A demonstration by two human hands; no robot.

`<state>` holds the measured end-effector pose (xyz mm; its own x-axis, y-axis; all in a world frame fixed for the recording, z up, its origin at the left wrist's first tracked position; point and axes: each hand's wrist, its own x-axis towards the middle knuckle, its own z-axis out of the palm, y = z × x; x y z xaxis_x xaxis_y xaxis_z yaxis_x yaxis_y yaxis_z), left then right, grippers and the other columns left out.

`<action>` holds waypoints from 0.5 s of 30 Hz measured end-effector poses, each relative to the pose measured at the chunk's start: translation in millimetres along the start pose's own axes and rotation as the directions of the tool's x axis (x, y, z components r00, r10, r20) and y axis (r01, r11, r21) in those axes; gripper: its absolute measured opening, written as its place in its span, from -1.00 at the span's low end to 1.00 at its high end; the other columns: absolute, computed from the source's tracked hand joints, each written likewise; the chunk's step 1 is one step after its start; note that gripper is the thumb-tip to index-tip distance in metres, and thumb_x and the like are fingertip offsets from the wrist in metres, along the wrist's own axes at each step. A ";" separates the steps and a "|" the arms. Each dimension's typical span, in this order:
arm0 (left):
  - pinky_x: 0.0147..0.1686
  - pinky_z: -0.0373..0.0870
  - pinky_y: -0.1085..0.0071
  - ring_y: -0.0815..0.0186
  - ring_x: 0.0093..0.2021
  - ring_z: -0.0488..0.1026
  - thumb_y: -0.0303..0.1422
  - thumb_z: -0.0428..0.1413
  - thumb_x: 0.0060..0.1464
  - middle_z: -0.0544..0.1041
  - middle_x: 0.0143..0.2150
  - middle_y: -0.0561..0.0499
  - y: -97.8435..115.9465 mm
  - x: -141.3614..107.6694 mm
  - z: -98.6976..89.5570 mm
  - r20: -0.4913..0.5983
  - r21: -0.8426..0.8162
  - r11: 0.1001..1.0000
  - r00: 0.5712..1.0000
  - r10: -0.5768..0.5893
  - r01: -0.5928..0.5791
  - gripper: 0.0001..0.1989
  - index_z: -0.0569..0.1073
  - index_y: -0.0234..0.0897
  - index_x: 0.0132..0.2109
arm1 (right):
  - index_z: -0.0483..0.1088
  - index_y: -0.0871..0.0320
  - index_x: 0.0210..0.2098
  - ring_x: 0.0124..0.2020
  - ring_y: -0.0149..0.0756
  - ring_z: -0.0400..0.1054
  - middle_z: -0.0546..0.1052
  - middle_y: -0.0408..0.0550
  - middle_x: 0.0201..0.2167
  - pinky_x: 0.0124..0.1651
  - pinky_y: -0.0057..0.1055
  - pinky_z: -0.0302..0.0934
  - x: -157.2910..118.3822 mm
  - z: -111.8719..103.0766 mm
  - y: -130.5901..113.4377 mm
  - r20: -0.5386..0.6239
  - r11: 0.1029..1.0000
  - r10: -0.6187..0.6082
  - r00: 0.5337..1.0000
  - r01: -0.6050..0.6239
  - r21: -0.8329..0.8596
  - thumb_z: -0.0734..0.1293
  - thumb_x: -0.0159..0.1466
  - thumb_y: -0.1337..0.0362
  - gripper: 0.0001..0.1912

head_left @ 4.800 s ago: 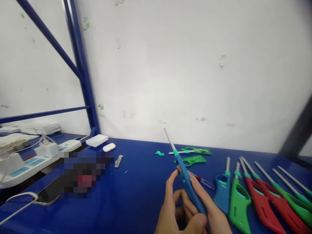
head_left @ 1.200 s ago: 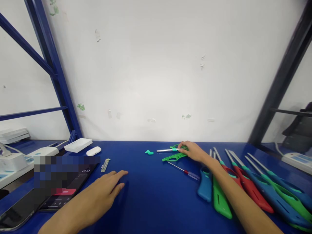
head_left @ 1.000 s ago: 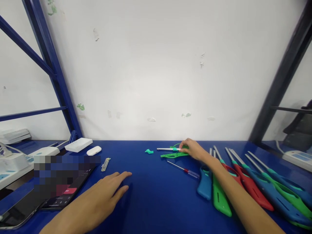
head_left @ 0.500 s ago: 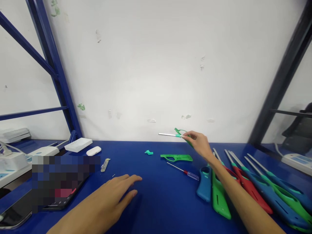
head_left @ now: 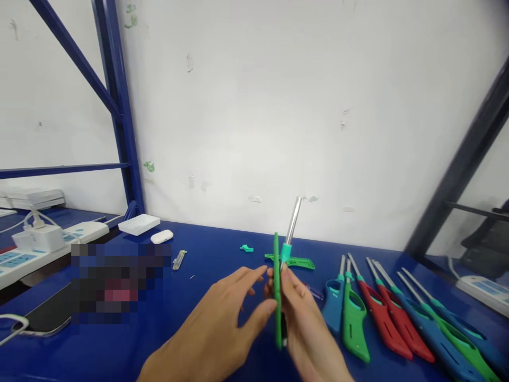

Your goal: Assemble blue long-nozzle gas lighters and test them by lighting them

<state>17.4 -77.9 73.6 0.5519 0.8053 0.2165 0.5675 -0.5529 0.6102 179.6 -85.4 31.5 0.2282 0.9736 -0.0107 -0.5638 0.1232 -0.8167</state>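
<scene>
My right hand (head_left: pixel 304 318) is closed round an opened utility lighter: a green plastic shell half (head_left: pixel 277 297), seen edge-on and upright, with a metal tube (head_left: pixel 294 220) and its teal collar (head_left: pixel 286 252) beside it. The tube points up and away. My left hand (head_left: pixel 222 313) is just left of the shell, fingers apart, its thumb tip at the shell's edge; whether it touches I cannot tell. Behind lies another green shell half (head_left: pixel 300 262), partly hidden. A small teal trigger-like piece (head_left: pixel 247 248) lies left of it. The screwdriver (head_left: pixel 315 292) is mostly covered by my right hand.
Several blue, green and red lighters (head_left: pixel 355 323) lie in a row at the right. A small clear part (head_left: pixel 180 260) and a tiny pin (head_left: pixel 192 276) lie left of centre. Further left are a white case (head_left: pixel 161 236), a white box (head_left: pixel 139 224), a phone (head_left: pixel 47 313) and a power strip (head_left: pixel 85 233).
My right hand has drawn the green shell and metal tube nearer and turned the tube from sideways to upward. My left hand has moved right, up to the shell. The view has shifted slightly.
</scene>
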 end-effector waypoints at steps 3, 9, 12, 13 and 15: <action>0.30 0.31 0.00 -0.02 0.33 0.34 -0.03 0.10 0.30 0.36 0.39 -0.03 1.2 -2.7 4.5 0.106 -0.006 1.000 0.994 0.019 -0.019 -0.35 0.17 0.00 0.45 | 0.51 0.17 -0.07 -0.19 -0.19 0.53 0.62 0.01 -0.18 -0.21 -0.31 0.44 -14.2 -0.2 11.0 0.000 0.994 0.096 0.995 -0.096 0.050 0.56 0.15 -0.04 -0.49; 0.13 0.40 0.26 0.11 0.19 0.47 -0.33 0.05 0.32 0.53 0.21 0.03 -3.4 -2.2 14.5 0.134 -0.058 0.998 0.991 0.025 -0.018 -0.50 0.30 0.04 0.36 | 0.50 0.09 -0.14 -0.08 -0.14 0.51 0.61 -0.06 -0.20 -0.09 -0.28 0.43 -10.4 -10.5 24.5 -0.040 0.982 0.140 0.989 -0.134 0.129 0.60 0.05 -0.07 -0.47; -0.15 0.40 0.43 0.26 -0.15 0.56 -0.40 -0.03 0.36 0.63 -0.04 0.11 -1.0 4.6 12.7 0.157 -0.127 0.992 0.987 0.031 -0.011 -0.56 0.38 0.05 0.29 | 0.50 0.09 -0.19 -0.05 -0.15 0.50 0.61 -0.08 -0.18 0.01 -0.26 0.40 -6.7 -16.5 30.8 -0.080 0.988 0.108 0.991 -0.098 0.121 0.63 -0.01 -0.07 -0.46; -0.20 0.38 0.46 0.30 -0.23 0.55 -0.40 -0.06 0.38 0.64 -0.09 0.12 -0.1 7.2 11.0 0.164 -0.140 0.990 0.986 0.025 -0.002 -0.58 0.39 0.03 0.29 | 0.50 0.09 -0.19 -0.03 -0.16 0.49 0.61 -0.08 -0.17 0.05 -0.26 0.38 -6.1 -17.8 31.2 -0.090 0.991 0.090 0.992 -0.080 0.110 0.63 -0.01 -0.07 -0.46; -0.26 0.34 0.48 0.34 -0.31 0.49 -0.39 -0.08 0.40 0.64 -0.17 0.13 0.3 11.9 6.5 0.179 -0.136 0.991 0.984 0.009 0.016 -0.60 0.43 -0.01 0.27 | 0.51 0.09 -0.20 -0.03 -0.17 0.48 0.62 -0.09 -0.17 0.11 -0.26 0.35 -5.6 -18.9 29.1 -0.098 0.996 0.052 0.994 -0.045 0.073 0.62 0.00 -0.08 -0.48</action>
<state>28.0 -69.9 71.4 0.6573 0.7491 0.0821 0.4876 -0.5059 0.7115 176.9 -90.9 -3.1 0.2749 0.9552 -0.1095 -0.6301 0.0930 -0.7709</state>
